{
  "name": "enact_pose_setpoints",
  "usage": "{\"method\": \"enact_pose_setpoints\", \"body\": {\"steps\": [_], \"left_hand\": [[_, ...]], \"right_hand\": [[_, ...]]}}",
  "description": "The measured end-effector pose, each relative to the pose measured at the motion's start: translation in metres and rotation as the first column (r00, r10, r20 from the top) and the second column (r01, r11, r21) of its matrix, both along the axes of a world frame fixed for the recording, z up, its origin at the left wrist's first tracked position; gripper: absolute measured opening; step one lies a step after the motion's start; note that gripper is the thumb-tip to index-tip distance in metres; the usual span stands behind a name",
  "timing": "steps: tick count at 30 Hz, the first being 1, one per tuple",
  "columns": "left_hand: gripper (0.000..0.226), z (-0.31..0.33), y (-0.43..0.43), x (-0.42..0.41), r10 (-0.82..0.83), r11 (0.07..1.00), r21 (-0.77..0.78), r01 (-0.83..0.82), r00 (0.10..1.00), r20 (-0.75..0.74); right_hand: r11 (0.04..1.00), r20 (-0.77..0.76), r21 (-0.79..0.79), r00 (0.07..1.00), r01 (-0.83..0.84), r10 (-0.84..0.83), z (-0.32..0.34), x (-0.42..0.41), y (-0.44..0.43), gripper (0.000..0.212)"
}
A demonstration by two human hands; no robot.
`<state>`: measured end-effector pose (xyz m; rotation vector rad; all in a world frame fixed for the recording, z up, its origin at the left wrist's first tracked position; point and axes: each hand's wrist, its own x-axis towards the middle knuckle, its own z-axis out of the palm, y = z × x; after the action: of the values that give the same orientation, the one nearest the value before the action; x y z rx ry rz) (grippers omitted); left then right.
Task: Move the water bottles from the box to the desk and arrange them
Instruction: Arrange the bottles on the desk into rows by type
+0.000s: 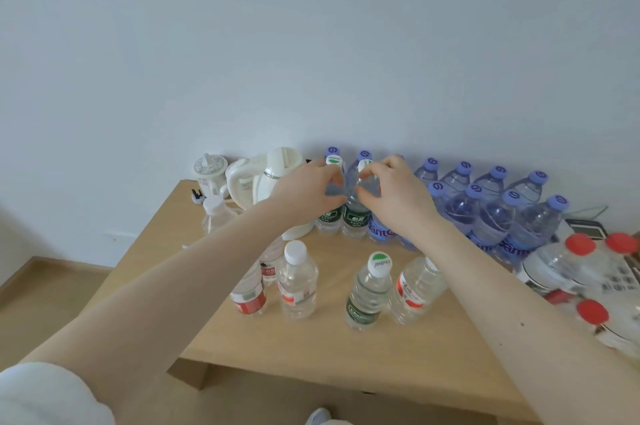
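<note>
**Head camera.** Both my hands worked at the back of the desk [329,348], just right of the white kettle [277,179]. My left hand [304,189] was curled round the shoulder of the first green-label bottle [327,218], the one beside the kettle. My knuckles hid the contact, so that hold looked firm rather than certain. My right hand [394,196] had fingers and thumb wrapped round the upper body of the second green-label bottle [356,217], which stood upright against the first on the side away from the kettle.

Farther right of the kettle stood the blue-capped bottles [491,213] in two rows. In front of the kettle, nearer me, stood the loose bottles [298,282]. The box was out of frame.

I judged the step to be arranging, with the green pair being settled into line. The next move called for releasing both without tipping them, then reaching for the loose bottles.
</note>
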<state>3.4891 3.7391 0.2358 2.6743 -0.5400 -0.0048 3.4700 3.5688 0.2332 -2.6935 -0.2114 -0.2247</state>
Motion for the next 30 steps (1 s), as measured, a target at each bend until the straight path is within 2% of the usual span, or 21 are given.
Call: {"method": "enact_pose_setpoints", "body": {"steps": [5,13,18,24,30], "left_hand": [[0.034,-0.008,-0.013,-0.058,0.061,0.997,-0.045,-0.062,0.998,-0.011],[0.037,-0.025,-0.010,-0.116,0.099,0.992,0.077,-0.098,0.995,-0.009],[0.037,-0.027,-0.007,-0.113,0.074,0.993,0.088,-0.074,0.997,0.003],[0.036,-0.025,-0.004,-0.095,0.037,0.993,0.110,-0.038,0.999,0.017],[0.038,-0.019,0.008,-0.069,-0.004,0.995,0.098,0.005,1.000,-0.011]], "right_hand": [[0.999,-0.069,0.038,0.998,0.003,0.000,-0.015,-0.055,-0.007,0.034],[1.000,-0.134,0.014,0.991,-0.011,0.012,-0.047,-0.106,-0.010,0.043],[1.000,-0.170,0.010,0.985,0.008,-0.006,-0.050,-0.108,-0.009,0.050],[0.999,-0.288,-0.016,0.957,0.033,-0.036,-0.048,-0.096,-0.004,0.051],[0.995,-0.344,-0.054,0.934,0.086,-0.099,-0.044,-0.079,0.006,0.037]]}}
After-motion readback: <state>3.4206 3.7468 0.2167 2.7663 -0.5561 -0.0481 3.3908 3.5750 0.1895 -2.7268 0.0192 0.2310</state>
